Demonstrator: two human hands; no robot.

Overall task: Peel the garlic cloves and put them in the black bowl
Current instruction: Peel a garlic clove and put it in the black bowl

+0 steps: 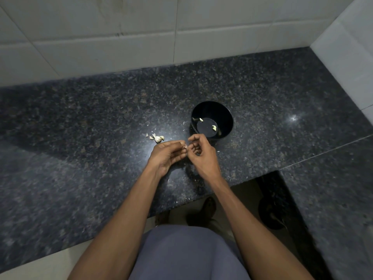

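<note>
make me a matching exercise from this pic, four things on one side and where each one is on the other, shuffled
Things:
1. black bowl
2. peeled cloves
3. unpeeled garlic pile
4. clove being peeled

Places:
A. on the counter, left of the bowl
B. between the fingertips of both hands
C. on the counter, just beyond the hands
D. inside the bowl

Pairs: 1-C, 2-D, 3-A, 4-B

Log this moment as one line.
hands: left and right peeling garlic clove | black bowl: peeled cloves inside | counter: unpeeled cloves
</note>
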